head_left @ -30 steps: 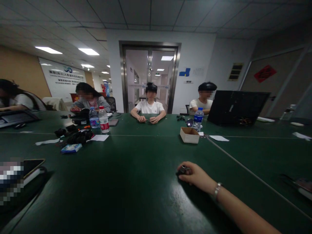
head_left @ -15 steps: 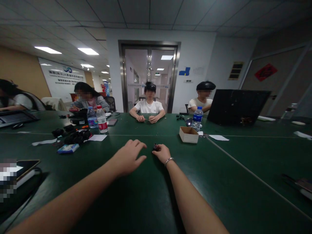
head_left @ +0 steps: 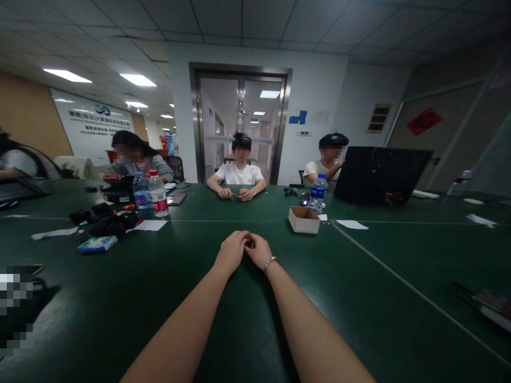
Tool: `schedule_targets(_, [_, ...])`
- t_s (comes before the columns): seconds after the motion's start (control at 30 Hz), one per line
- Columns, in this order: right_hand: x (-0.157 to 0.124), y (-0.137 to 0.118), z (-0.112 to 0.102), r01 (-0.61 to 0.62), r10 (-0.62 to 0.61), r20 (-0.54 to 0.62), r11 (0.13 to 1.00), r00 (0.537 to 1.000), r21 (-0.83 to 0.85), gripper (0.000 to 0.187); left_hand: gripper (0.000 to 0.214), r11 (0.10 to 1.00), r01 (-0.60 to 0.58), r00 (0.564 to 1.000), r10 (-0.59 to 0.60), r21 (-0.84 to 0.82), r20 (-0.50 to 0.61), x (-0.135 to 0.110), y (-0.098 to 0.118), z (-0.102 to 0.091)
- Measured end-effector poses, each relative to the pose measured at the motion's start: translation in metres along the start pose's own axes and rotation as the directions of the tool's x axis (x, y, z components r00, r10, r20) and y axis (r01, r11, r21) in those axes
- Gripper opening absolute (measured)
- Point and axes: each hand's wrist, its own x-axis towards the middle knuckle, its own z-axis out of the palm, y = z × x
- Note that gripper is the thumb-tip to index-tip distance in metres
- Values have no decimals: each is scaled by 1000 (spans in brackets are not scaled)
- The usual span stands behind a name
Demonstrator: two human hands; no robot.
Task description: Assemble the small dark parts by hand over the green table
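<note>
Both my arms stretch out over the dark green table (head_left: 167,298). My left hand (head_left: 231,250) and my right hand (head_left: 260,251) meet in the middle, fingers curled together around a small dark object (head_left: 249,243) that barely shows between them. A bracelet sits on my right wrist (head_left: 270,261). What the object is, I cannot make out.
A small open cardboard box (head_left: 304,219) stands just beyond my hands to the right. Two water bottles (head_left: 154,192), black gear (head_left: 107,223) and a blue pack (head_left: 97,243) lie at left. A black laptop (head_left: 379,175) and a bottle (head_left: 317,194) stand at right. Several people sit across.
My right hand slid the small object from the right toward the table's middle. My left hand came in, open at first, and has closed against the right hand around the object.
</note>
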Motion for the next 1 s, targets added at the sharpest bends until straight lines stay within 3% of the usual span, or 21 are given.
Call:
schedule_targets(0.13, [1,4,0,15,-17,8,978,1000,208,21,22,938,179,981,-193,-298,-20,3,-18,0])
schedule_targets(0.27, [3,6,0,-144,83,150,878,985,456,24,26,799,258,961,-271,-544,57,4,-32,3])
schedule_targets(0.4, [5,8,-1,-165,81,164,781,983,602,25,28,793,284,951,-304,-540,55,6,-36,5])
schedule_targets(0.57, [5,13,-3,-137,82,115,765,990,629,26,35,777,356,923,-380,-520,64,9,-41,4])
schedule_targets(0.8, [4,13,-3,-165,101,136,753,986,637,26,36,794,337,937,-335,-507,98,8,-40,5])
schedule_targets(1.0, [4,12,-3,-218,139,168,661,976,718,23,38,791,351,928,-364,-502,76,9,-40,7])
